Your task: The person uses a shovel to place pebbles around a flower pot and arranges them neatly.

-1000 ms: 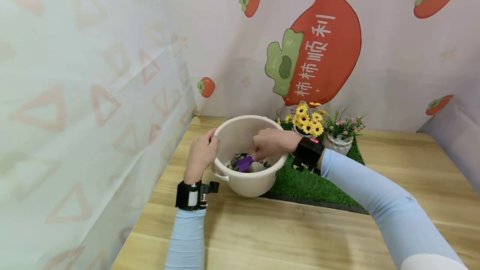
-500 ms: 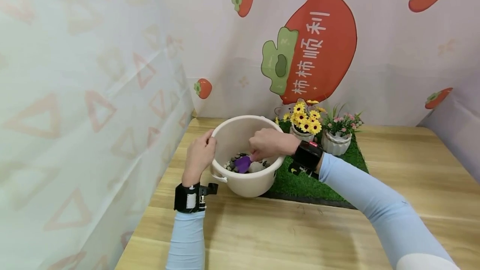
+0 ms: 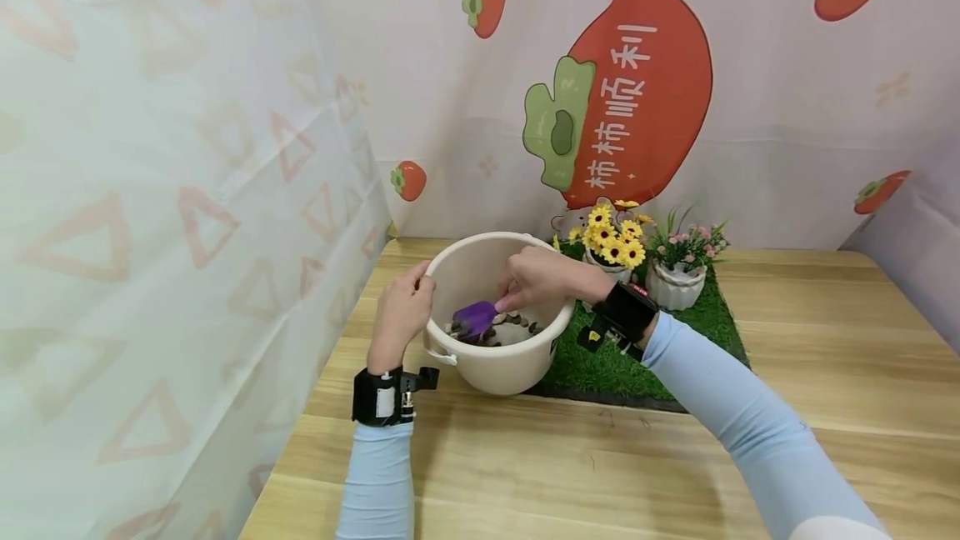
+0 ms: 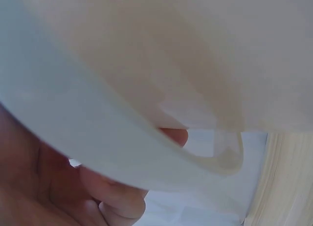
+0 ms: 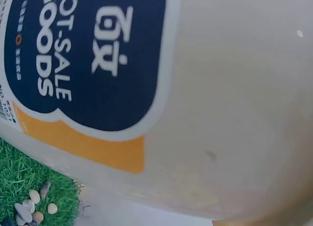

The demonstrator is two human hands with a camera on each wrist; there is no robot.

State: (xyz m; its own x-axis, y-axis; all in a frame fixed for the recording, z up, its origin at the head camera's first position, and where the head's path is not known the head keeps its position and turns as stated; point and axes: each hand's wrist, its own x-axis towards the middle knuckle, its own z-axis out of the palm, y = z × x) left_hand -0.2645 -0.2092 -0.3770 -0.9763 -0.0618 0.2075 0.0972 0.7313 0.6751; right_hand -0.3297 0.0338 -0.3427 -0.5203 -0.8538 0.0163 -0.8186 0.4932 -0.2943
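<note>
A beige bucket (image 3: pixel 501 373) stands on the table with pebbles (image 3: pixel 517 320) at its bottom. My left hand (image 3: pixel 401 312) grips its left rim; the left wrist view shows curled fingers (image 4: pixel 117 199) at the rim. Inside the bucket, my right hand (image 3: pixel 536 273) holds a small toy shovel (image 3: pixel 476 317) by its pink handle. The purple blade is low among the pebbles at the left, hiding some of them. Whether it carries any is too small to tell. In the right wrist view the bucket's outer wall, with a blue label (image 5: pixel 88 59), hides the right hand.
Green artificial turf (image 3: pixel 622 369) lies right of the bucket. On it stand a pot of yellow flowers (image 3: pixel 615 240) and a white pot of pink flowers (image 3: pixel 675 282). Several stones (image 5: pixel 32 206) lie on the turf. Patterned cloth walls (image 3: pixel 225 232) border the table (image 3: pixel 525 465).
The shovel blade has moved left across the pebbles, and my right hand has risen slightly. More of the bucket's bare floor shows on the right. My left hand keeps its grip on the rim.
</note>
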